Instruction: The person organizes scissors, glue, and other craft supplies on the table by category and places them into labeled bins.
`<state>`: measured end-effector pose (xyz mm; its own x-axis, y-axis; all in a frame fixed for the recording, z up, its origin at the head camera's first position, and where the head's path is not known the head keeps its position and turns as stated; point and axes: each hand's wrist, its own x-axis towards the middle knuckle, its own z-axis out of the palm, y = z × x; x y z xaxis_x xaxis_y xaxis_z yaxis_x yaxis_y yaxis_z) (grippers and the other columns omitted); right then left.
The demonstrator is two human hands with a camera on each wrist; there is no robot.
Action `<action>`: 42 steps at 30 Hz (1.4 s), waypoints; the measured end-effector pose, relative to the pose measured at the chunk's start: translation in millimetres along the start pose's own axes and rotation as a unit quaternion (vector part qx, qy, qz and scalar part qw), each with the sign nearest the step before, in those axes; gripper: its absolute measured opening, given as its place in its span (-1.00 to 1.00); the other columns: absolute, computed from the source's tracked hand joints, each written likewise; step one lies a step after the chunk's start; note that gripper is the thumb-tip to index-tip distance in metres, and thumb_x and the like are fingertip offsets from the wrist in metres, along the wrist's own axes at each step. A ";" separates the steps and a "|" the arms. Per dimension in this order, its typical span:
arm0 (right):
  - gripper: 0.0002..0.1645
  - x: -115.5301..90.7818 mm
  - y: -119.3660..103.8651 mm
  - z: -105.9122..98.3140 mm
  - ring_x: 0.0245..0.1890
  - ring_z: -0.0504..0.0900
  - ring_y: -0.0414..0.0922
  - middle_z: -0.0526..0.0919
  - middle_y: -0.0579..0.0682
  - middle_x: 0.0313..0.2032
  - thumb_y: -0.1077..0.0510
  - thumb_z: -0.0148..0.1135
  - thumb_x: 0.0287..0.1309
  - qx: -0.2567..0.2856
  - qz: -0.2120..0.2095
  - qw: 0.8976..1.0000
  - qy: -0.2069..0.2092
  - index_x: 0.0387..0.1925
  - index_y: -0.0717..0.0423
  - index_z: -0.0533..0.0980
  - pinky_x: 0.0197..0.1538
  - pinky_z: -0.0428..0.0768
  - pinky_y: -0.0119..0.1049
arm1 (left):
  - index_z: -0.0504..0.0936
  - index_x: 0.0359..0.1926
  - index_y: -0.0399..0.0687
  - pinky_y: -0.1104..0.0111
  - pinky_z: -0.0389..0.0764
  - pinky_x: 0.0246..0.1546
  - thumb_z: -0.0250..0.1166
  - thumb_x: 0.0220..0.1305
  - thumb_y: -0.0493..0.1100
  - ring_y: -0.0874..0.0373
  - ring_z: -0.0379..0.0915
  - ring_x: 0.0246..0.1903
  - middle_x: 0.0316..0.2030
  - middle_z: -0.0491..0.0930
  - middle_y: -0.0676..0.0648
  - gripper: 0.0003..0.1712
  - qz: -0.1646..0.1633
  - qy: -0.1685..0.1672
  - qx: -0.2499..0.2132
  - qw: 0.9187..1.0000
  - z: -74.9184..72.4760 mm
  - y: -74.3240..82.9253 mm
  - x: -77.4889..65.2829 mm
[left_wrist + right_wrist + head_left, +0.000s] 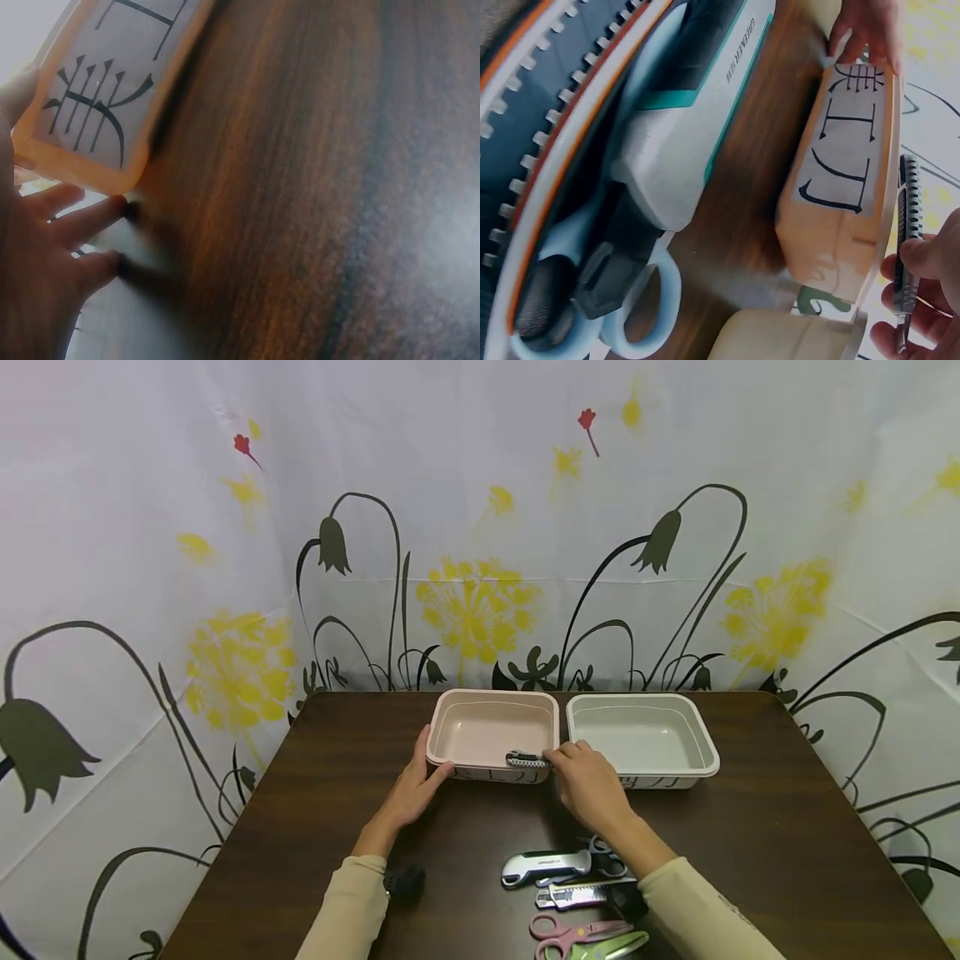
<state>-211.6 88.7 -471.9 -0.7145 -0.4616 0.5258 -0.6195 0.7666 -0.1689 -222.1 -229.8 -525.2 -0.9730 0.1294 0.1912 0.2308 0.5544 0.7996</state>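
Observation:
My right hand [592, 783] pinches a slim grey-and-black utility knife [527, 760] between thumb and fingers. The knife lies across the near right rim of a pink plastic bin [495, 727], seen from above. In the right wrist view the knife [910, 225] stands beside the bin's rim, its ridged handle showing. My left hand [412, 781] holds the bin's near left corner, thumb at the front and fingers along the side. A label [97, 82] with black characters covers the bin's front in the left wrist view.
Right of the pink bin stands a whitish bin [645, 735]. Nearer me, under my right forearm, lie a white-and-black utility knife [547, 867], a snap-off cutter [573, 895], pink scissors [573, 935] and a green-handled tool [611, 946]. A floral curtain [480, 527] hangs behind the table.

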 end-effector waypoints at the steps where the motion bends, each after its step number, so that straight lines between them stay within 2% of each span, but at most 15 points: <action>1: -0.71 4.8 -1.3 1.2 -0.26 0.57 0.02 0.68 -0.01 -0.25 0.34 0.27 0.14 0.004 -0.002 1.000 0.002 -0.08 0.12 0.67 -0.29 0.53 -0.09 | -0.21 0.56 0.09 -0.15 0.22 0.23 0.19 0.40 0.10 -0.21 0.18 0.33 0.44 0.12 -0.28 -0.04 0.001 0.002 0.003 1.000 -3.3 -0.3 1.8; 4: -0.68 13.6 -4.6 2.8 -0.26 0.55 0.04 0.67 0.02 -0.25 0.38 0.28 0.09 0.006 -0.003 1.000 -0.001 -0.08 0.15 0.66 -0.23 0.53 -0.09 | -0.22 0.56 0.10 -0.14 0.23 0.22 0.19 0.40 0.10 -0.21 0.19 0.33 0.44 0.12 -0.28 -0.04 0.005 0.001 0.009 1.000 -8.5 -0.3 5.2; 9: -0.61 17.8 -6.7 5.2 -0.29 0.53 0.04 0.64 0.04 -0.28 0.44 0.30 -0.02 0.000 -0.013 1.000 -0.011 -0.10 0.16 0.65 -0.22 0.52 -0.09 | -0.23 0.56 0.12 -0.13 0.21 0.24 0.17 0.41 0.14 -0.19 0.17 0.34 0.45 0.11 -0.25 -0.04 -0.001 -0.007 0.009 1.000 -5.6 1.2 4.8; 14: -0.63 19.5 -7.2 12.6 -0.32 0.51 0.05 0.61 0.04 -0.31 0.41 0.32 -0.01 -0.004 -0.025 0.999 -0.026 -0.10 0.14 0.64 -0.24 0.50 -0.09 | -0.22 0.57 0.11 -0.14 0.23 0.23 0.17 0.41 0.12 -0.20 0.18 0.33 0.44 0.12 -0.26 -0.04 -0.008 0.000 0.002 1.000 0.2 1.0 -0.1; 20: -0.60 21.1 -8.3 20.5 -0.28 0.53 0.05 0.62 0.05 -0.30 0.41 0.27 0.01 -0.014 -0.036 0.998 -0.050 -0.07 0.11 0.64 -0.18 0.52 -0.07 | -0.23 0.56 0.15 -0.13 0.23 0.23 0.18 0.40 0.15 -0.20 0.20 0.32 0.45 0.10 -0.25 -0.03 -0.025 -0.002 0.004 1.000 2.6 1.0 -4.3; 28: -0.56 28.5 -13.6 28.5 -0.27 0.55 0.01 0.66 0.03 -0.29 0.41 0.26 -0.06 -0.030 -0.047 0.996 -0.070 -0.07 0.08 0.65 -0.18 0.50 -0.09 | -0.22 0.57 0.11 -0.15 0.25 0.20 0.17 0.40 0.14 -0.23 0.22 0.30 0.44 0.12 -0.29 -0.03 -0.012 0.002 0.015 1.000 -1.1 2.1 -0.8; 34: -0.53 32.9 -16.0 34.2 -0.22 0.53 -0.02 0.67 -0.01 -0.22 0.35 0.25 -0.04 -0.038 -0.043 0.993 -0.104 -0.01 0.05 0.64 -0.04 0.47 -0.12 | -0.22 0.56 0.11 -0.14 0.23 0.23 0.19 0.40 0.12 -0.21 0.22 0.31 0.44 0.12 -0.28 -0.03 -0.017 0.003 0.011 1.000 -1.4 2.5 0.2; 42: -0.49 34.8 -11.1 39.2 -0.24 0.57 0.01 0.66 0.00 -0.24 0.33 0.14 -0.09 -0.002 -0.063 0.991 -0.119 -0.02 0.04 0.62 -0.04 0.49 -0.09 | -0.22 0.56 0.12 -0.15 0.22 0.23 0.18 0.39 0.15 -0.21 0.22 0.31 0.44 0.13 -0.27 -0.02 -0.021 0.001 0.014 1.000 -0.5 1.7 0.3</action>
<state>-242.3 46.7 -484.4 -0.6884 -0.6456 0.3306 -0.7078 0.6975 -0.1116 -222.0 -229.3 -523.5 -0.9819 0.1036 0.1583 0.1889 0.5820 0.7909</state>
